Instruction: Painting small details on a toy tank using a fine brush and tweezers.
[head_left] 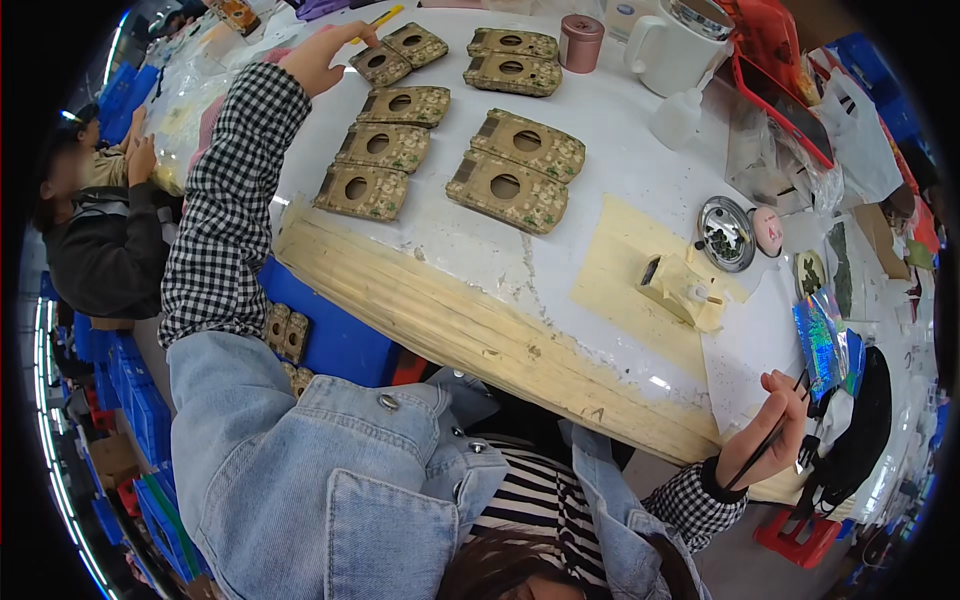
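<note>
A big white counter has a strip of pale yellow tape stuck along its front edge, with wrinkles in it. Below it is a blue plastic bin. On the far side stand a shiny white jug and a white box with print too small to read.

Nine hard, tan shells with leaf-like spots lie on the counter, each with a round hole. The front right shell has its long way running left to right, dipping a bit at the right. The shell by the left hand is at the far left, touching its neighbor; its long way goes left to right and tips up at the right. I cannot tell which end is its front.

The left hand reaches that shell with bent fingers, but I cannot tell if its grip holds anything. The right hand has a closed grip around thin black tweezers.

A small block is wrapped in yellow tape. There is a smooth pink tin, and a round metal dish with little dark bits. A thin yellow stick lies by the left fingers.
</note>
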